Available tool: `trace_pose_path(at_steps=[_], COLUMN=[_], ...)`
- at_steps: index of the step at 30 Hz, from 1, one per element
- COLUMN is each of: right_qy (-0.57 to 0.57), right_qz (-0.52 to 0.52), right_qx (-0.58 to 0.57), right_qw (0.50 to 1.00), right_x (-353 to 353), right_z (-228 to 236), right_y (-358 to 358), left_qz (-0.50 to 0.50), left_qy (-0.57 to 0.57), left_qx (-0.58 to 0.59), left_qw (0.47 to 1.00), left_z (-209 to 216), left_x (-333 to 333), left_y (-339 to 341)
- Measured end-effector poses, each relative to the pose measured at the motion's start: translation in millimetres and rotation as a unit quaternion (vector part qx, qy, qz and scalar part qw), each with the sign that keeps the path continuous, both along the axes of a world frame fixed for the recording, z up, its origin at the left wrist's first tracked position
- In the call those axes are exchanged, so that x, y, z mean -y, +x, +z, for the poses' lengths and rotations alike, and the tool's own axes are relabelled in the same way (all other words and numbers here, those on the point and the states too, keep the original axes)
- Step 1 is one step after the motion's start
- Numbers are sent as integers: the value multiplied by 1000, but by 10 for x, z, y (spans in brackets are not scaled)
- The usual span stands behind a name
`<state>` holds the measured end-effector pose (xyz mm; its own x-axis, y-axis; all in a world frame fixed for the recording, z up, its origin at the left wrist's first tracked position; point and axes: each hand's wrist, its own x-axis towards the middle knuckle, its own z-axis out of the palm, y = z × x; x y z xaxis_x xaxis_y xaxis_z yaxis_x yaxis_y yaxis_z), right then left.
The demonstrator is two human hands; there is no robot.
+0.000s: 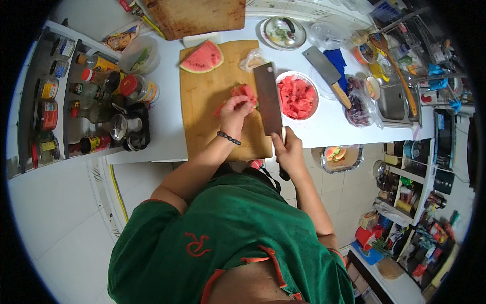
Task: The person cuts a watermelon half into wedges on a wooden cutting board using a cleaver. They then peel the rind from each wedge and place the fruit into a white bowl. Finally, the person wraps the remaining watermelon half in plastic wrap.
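Observation:
My right hand (290, 153) is wrapped round the handle of a cleaver (268, 97), whose broad dark blade points away from me over the right edge of a wooden cutting board (200, 114). My left hand (237, 112), with a dark bead bracelet at its wrist, has its fingers closed at a red watermelon piece (243, 90) on the board; the fingers partly hide it. A large watermelon wedge (203, 57) lies at the board's far end. Just right of the blade, a round bowl holds cut watermelon chunks (297, 97).
A second cleaver (324, 67) lies on the counter beside a blue cloth (336, 62) and a plastic bag of dark fruit (359, 104). Farther right is a sink (395, 103). Jars (134, 87) crowd the left side. Below the counter's front edge stands a foil-edged bin (349, 164) with rind inside.

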<state>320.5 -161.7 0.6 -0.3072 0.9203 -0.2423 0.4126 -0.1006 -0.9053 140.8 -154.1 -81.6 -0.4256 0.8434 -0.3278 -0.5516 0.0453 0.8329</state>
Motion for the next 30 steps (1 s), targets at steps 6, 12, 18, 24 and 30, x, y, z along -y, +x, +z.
trace_pose_path(at_steps=[6, 12, 18, 24, 30], right_qy=[4, -13, -44, -37, -12], right_qz=[-134, -120, -117, -131, -139], right_qx=[-26, 7, 4, -7, -2], right_qw=[991, 993, 992, 991, 990], right_x=[-52, 55, 83, 98, 130], right_z=[177, -19, -84, -48, -202], right_y=[720, 976, 1031, 1087, 1186], left_qz=[-10, -79, -227, -260, -233], left_qy=[-1, -81, 40, -80, -83], left_qx=[-215, -513, -694, -728, -723], left_qw=[977, 851, 682, 629, 645], left_z=[-385, -229, -45, -161, -224], left_x=[217, 503, 76, -317, -328], left_y=[-507, -487, 313, 645, 667])
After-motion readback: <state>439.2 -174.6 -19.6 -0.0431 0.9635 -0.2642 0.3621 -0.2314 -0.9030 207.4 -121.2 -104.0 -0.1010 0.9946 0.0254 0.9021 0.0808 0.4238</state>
